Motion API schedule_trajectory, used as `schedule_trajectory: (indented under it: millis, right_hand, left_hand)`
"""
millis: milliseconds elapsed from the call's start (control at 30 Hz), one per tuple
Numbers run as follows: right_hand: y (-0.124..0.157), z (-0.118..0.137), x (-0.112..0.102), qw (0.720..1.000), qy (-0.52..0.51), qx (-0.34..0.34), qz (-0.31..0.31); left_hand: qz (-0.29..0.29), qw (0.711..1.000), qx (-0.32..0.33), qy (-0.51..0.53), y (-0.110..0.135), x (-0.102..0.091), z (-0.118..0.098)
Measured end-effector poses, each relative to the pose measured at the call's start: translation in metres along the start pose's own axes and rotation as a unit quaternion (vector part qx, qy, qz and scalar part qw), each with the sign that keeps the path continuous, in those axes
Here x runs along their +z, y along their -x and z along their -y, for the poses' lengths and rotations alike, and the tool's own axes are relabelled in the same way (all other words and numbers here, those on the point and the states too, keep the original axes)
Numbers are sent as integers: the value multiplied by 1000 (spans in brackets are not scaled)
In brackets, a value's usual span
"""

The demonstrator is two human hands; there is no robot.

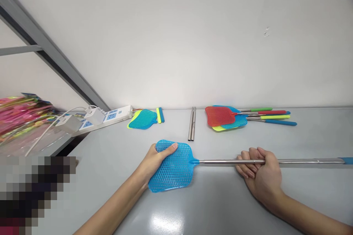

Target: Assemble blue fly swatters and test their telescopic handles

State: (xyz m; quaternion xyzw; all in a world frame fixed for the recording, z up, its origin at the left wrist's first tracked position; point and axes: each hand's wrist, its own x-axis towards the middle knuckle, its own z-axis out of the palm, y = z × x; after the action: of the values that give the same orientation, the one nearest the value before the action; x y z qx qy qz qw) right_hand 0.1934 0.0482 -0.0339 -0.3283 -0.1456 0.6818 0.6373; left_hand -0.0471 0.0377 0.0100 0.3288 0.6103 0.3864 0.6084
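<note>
A blue fly swatter [179,169] with a perforated head and a long metal telescopic rod lies across my view, raised over the grey table. My left hand [157,159] grips the head's left side, thumb on top and the other fingers hidden behind the mesh. Palm up, my right hand [261,174] has its thumb and curled fingers about the extended rod. At the right edge the swatter's blue handle [348,160] is only partly in view.
Behind lie two metal tubes [192,124], a stack of assembled fly swatters [220,116], loose swatter heads [142,119] and yellow and blue handle grips [160,115]. A power strip [116,114] with plugged-in chargers and packaged colourful goods [24,117] are at left. A wall rises behind.
</note>
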Motion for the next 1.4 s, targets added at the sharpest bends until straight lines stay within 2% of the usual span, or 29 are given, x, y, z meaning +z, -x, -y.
schedule_trajectory:
  millis: [300,533,700,833,933,1033,1100,1233,1267,1400]
  right_hand:
    - [0,-1,-1,1000,-4,-3,-5]
    - [0,-1,0,1000,9,-12,10]
    - [1,-1,0,1000,-1,-6,-4]
    - [1,0,3,1000,9,2,8]
    - [-1,2,10,998,43,26,29]
    - [-7,11,22,997,75,12,27]
    - [-15,24,29,998,59,-6,19]
    - [-36,58,36,995,-19,61,-81]
    - [-40,65,36,994,-28,65,-87]
    - [-45,74,28,994,-72,-3,-78]
  left_hand:
    - [-11,1000,5,0,2,5,0]
    - [12,1000,0,18,2,5,2]
    - [10,1000,12,21,2,8,4]
    - [20,999,-7,46,5,7,-5]
    - [18,998,4,58,6,0,-12]
    - [3,998,29,62,3,-6,-15]
    - [-2,997,29,71,1,-7,-14]
    - [-18,996,32,85,0,-5,-15]
    - [-25,996,34,84,1,-4,-15]
    - [-54,996,33,59,2,1,-10]
